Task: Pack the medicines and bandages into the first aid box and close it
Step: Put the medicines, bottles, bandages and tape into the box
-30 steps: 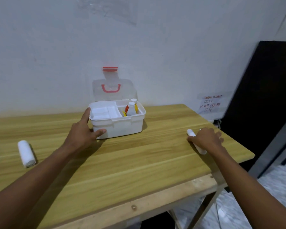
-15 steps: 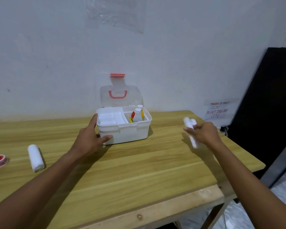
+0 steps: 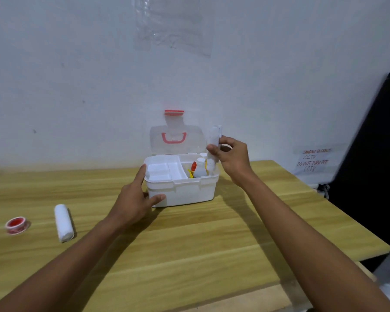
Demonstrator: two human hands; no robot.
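Head view, one frame. The box (image 3: 182, 184) sits toward the back of the counter (image 3: 189, 248), its clear lid (image 3: 175, 140) upright against the wall (image 3: 77, 75). The counter's right edge runs off close behind my right forearm; its near edge is below both arms. Broad bare wood lies between box and near edge, and more to the left, broken only by a roll (image 3: 63, 222) lying flat and a red tape ring (image 3: 17, 225) near the left border, the two just apart.

My left hand (image 3: 134, 200) is spread against the box's left front corner: fingers up along the left wall, thumb flat on the front face, holding nothing, only bracing. My right hand (image 3: 231, 157) is raised over the box's right end, wrist bent, pinching a white bandage (image 3: 214, 146) upright between thumb and fingers. Its lower end reaches down into the right compartment beside the bottles (image 3: 199, 168); motion blur prevents me from telling whether it touches bottom. The left tray section (image 3: 159, 172) holds nothing I can make out.

Against 0.5 s ago: the right hand was out over the right side of the counter with the bandage tilted; it is now at the box with the bandage vertical. The left hand, roll and ring are unchanged.
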